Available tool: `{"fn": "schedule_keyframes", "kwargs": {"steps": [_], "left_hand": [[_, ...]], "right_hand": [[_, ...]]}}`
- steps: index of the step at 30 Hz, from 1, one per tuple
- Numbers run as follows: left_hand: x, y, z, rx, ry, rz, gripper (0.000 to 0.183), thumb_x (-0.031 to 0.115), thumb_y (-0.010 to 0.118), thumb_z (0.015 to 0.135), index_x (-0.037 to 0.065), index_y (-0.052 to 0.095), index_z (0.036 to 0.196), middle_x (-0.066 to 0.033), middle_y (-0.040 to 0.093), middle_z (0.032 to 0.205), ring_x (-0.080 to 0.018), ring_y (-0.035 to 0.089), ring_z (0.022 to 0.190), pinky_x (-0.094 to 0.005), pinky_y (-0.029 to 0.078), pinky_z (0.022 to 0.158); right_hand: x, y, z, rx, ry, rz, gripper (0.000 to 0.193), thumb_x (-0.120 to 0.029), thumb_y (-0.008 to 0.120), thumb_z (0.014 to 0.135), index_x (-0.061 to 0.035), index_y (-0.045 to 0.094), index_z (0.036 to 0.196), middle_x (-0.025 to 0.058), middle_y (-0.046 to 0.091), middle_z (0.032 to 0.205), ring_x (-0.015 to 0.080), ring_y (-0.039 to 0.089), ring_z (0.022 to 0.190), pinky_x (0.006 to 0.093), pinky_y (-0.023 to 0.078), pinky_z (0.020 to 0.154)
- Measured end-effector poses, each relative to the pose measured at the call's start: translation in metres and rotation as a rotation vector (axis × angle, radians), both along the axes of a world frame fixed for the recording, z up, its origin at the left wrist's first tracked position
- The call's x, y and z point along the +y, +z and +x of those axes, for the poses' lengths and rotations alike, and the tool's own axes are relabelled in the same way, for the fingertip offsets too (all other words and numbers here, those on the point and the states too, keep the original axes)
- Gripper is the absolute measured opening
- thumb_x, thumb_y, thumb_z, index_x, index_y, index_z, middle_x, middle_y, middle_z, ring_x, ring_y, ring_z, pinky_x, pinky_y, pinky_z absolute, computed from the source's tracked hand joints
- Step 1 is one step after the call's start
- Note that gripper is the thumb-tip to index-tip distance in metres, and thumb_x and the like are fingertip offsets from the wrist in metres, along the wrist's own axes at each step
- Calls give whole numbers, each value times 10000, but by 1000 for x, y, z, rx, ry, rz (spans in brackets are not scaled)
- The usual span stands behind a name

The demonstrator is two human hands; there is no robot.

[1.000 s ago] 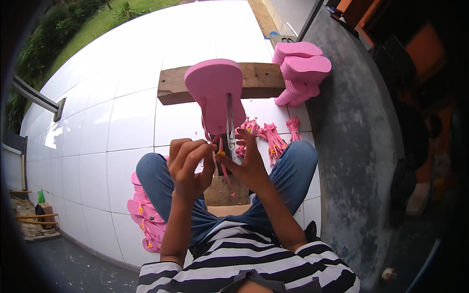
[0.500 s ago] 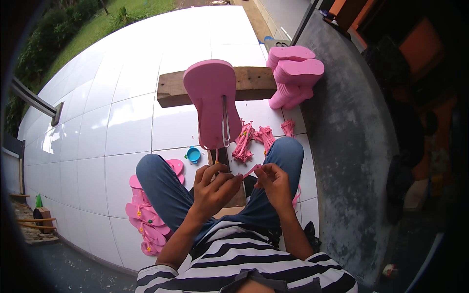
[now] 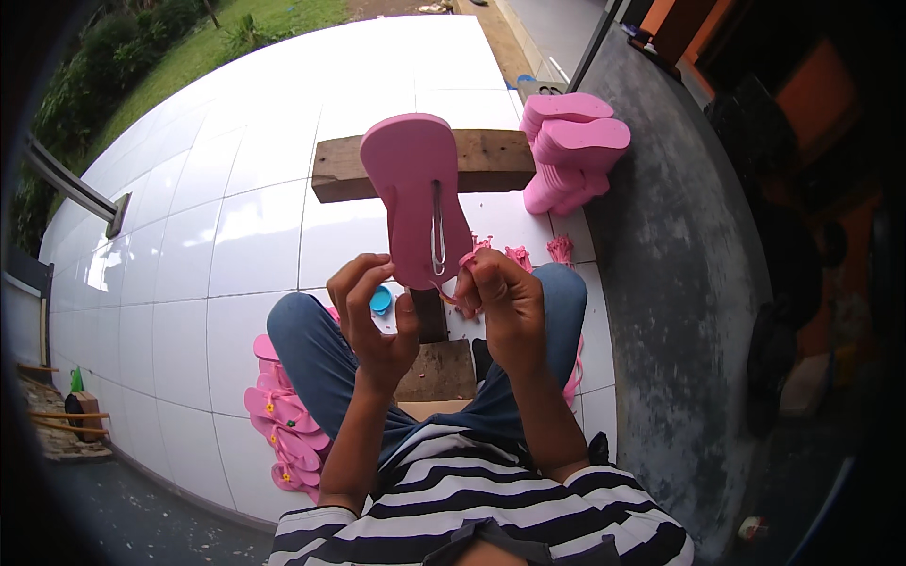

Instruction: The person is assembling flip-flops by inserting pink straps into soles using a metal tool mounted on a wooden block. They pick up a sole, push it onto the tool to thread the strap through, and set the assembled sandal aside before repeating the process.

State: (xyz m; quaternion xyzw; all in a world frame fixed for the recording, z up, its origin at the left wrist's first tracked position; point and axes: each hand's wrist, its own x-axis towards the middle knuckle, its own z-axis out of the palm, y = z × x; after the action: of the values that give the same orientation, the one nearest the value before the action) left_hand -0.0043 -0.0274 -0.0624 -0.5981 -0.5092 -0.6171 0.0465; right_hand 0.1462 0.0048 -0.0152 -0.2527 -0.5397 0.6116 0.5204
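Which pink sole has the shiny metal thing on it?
The flip-flop sole whose lower end sits between the left hand and right hand. A looped metal rod shows on it; none on the stacked soles or strapped flip-flops.

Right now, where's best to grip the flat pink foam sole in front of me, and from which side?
The pink sole: probably at its rounded far end, from the left. The edge there is free, while the silvery metal wire loop lies right of centre and your left hand and right hand are at the near end.
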Motion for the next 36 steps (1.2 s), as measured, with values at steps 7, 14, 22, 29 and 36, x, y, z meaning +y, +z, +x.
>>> {"fn": "schedule_keyframes", "kwargs": {"steps": [7, 14, 22, 29, 36], "left_hand": [[56, 87, -50, 244, 66, -251, 440, 266, 675, 922, 41, 569, 1285, -167, 657, 1145, -305, 523, 1281, -447, 425, 1037], [71, 102, -42, -86, -450, -325, 321, 191, 675, 937, 2, 588, 1181, -148, 697, 1011, -226, 703, 959, -338, 560, 804], [75, 93, -35, -144, -427, -252, 256, 166, 656, 950, -1, 580, 1128, -110, 691, 943, -150, 679, 905, -284, 539, 772], [48, 63, -13, -543, -555, -187, 288, 199, 643, 972, -13, 563, 1149, -47, 633, 971, -73, 577, 868, -222, 483, 736], [43, 69, -5, -583, -514, -235, 217, 173, 642, 969, 0, 592, 1090, -47, 653, 918, -71, 583, 827, -234, 489, 717]], "right_hand": [[18, -7, 1, -34, 202, 100, 433, -373, 506, 1036, -1, 624, 847, 8, 541, 767, 79, 471, 702, 251, 391, 662], [23, -12, -2, -172, 229, 147, 432, -362, 499, 1041, -5, 613, 826, 12, 515, 698, 98, 471, 668, 275, 402, 647], [63, -53, -17, 363, 555, -213, 370, -383, 494, 1038, -52, 571, 892, -35, 358, 644, 95, 357, 578, 261, 332, 550], [22, -28, -11, -228, -276, 344, 293, -308, 634, 971, -19, 616, 1012, 26, 583, 770, 123, 522, 711, 290, 437, 676], [34, 22, -28, -58, -14, 228, 448, -360, 372, 1079, -58, 406, 1408, 116, 539, 1266, 142, 533, 1143, 285, 448, 945]]}}
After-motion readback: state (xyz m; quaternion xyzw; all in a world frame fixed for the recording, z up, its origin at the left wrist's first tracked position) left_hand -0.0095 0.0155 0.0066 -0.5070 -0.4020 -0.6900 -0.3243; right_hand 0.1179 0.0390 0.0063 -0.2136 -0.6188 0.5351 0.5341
